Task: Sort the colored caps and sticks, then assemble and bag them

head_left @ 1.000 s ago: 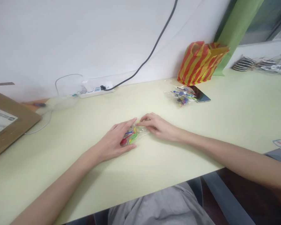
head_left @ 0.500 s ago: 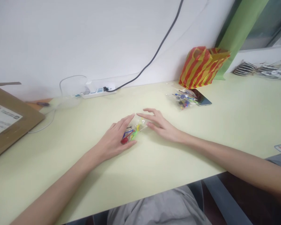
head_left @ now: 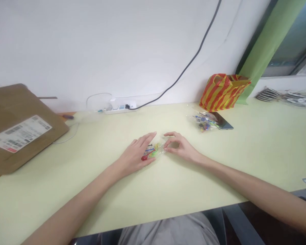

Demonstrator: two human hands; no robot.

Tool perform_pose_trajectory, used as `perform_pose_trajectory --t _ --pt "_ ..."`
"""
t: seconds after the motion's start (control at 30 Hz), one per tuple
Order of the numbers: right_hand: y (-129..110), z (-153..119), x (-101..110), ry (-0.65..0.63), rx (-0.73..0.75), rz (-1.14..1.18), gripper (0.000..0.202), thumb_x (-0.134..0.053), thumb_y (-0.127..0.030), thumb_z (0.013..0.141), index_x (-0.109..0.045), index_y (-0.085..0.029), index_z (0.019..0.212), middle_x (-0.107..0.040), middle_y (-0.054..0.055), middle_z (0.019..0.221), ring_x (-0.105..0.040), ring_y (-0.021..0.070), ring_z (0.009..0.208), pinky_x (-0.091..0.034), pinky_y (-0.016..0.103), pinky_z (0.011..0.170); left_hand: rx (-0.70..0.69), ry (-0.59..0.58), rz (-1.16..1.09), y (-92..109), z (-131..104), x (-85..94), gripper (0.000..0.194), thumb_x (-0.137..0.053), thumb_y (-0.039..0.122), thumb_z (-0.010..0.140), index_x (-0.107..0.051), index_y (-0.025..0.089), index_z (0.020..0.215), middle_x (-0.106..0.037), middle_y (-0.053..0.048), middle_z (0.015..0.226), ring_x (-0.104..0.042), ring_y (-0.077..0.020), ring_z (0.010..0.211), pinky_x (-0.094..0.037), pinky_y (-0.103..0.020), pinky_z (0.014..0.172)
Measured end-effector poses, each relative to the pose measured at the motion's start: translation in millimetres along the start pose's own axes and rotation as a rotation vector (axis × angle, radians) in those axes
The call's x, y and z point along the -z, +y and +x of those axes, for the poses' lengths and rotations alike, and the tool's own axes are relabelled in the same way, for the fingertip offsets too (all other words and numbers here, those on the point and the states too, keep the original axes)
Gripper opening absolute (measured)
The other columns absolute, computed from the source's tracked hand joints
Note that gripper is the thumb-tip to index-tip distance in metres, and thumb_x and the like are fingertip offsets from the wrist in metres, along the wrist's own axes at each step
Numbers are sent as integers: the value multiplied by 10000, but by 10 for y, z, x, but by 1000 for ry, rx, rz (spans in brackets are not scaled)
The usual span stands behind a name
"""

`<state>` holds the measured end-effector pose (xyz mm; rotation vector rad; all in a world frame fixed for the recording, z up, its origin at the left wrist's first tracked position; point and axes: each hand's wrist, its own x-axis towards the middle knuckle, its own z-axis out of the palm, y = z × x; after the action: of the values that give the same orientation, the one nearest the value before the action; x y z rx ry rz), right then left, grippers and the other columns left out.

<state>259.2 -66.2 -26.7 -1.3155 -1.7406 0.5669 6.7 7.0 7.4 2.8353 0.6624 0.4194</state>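
A small clear plastic bag of colourful pieces, red, blue, yellow and green, lies on the pale yellow table. My left hand rests over the bag's left side, its fingers and thumb spread apart around the pieces. At the bag's right edge is my right hand, thumb and index finger pinched together on the clear plastic, the other fingers curved above. A second clear bag of colourful pieces lies farther back to the right, beside a dark phone.
A cardboard package with a label occupies the left. Along the wall sits a white power strip with a black cable. A red-and-yellow striped bag stands at the back right, near striped items.
The view has tilted and shifted, so the table appears lower and more of the package shows. My right thumb and index finger have closed together at the bag's edge. My left hand stays over the bag.
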Motion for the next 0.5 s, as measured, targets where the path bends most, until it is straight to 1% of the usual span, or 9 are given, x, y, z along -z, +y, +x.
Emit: perform_pose_trajectory --t 0.07,0.13,0.23,0.3,0.37,0.4,0.43,0.47,0.5 --pt "-54 40 -24 40 -30 60 117 -736 -325 862 -754 -210 851 -608 111 1312 -561 293 1271 -393 502 1131 -16 36 -7 13 -11 0 867 -630 401 950 -90 349 1626 -365 -108 1615 -421 -312 1443 -406 -481 1122" --pt "-143 177 -16 91 -44 128 139 -718 -343 864 -737 -206 870 -591 124 1318 -550 300 1282 -465 473 1063 -10 85 -77 25 -9 14 871 -647 384 941 -103 360 1622 -349 -102 1620 -401 -309 1456 -389 -484 1146" --pt "-403 549 101 158 10 181 161 -688 -368 864 -699 -209 883 -577 121 1295 -523 296 1292 -537 441 965 44 201 -265 20 59 58 890 -685 383 917 -124 380 1607 -313 -106 1622 -448 -294 1406 -447 -456 1086" --pt "-662 828 245 161 105 150 129 -672 -337 866 -680 -209 871 -615 91 1187 -548 266 1233 -510 455 1011 85 300 -373 -6 157 94 918 -728 397 882 -147 389 1593 -291 -116 1625 -489 -292 1354 -492 -428 988" --pt "-928 1059 410 94 236 89 86 -648 -278 883 -678 -200 864 -639 66 1082 -575 229 1180 -458 452 1077 132 418 -476 -49 278 133 954 -773 415 839 -175 383 1582 -275 -128 1636 -488 -303 1354 -491 -417 949" --pt "-1041 1148 488 44 295 74 74 -641 -255 888 -689 -200 880 -645 69 1101 -576 220 1186 -458 434 1073 162 479 -548 -75 337 151 970 -790 425 820 -188 373 1578 -280 -133 1637 -475 -310 1373 -483 -420 958" --pt "-1129 1218 557 -29 342 61 72 -649 -242 885 -706 -198 883 -637 79 1169 -577 217 1198 -464 416 1062 194 534 -640 -103 388 168 977 -802 438 804 -205 357 1573 -306 -141 1627 -464 -316 1389 -477 -425 971" --pt "-1187 1271 614 -126 368 45 69 -671 -236 875 -726 -196 882 -627 88 1232 -580 219 1206 -472 402 1043 224 565 -743 -132 429 184 966 -808 454 795 -238 331 1565 -358 -152 1600 -467 -322 1392 -472 -433 987" --pt "-1215 1311 658 -211 378 29 65 -697 -233 860 -746 -192 876 -614 98 1288 -588 225 1204 -484 391 1018 250 560 -849 -161 456 197 938 -811 470 790 -286 298 1548 -430 -163 1553 -489 -325 1377 -468 -441 1003"
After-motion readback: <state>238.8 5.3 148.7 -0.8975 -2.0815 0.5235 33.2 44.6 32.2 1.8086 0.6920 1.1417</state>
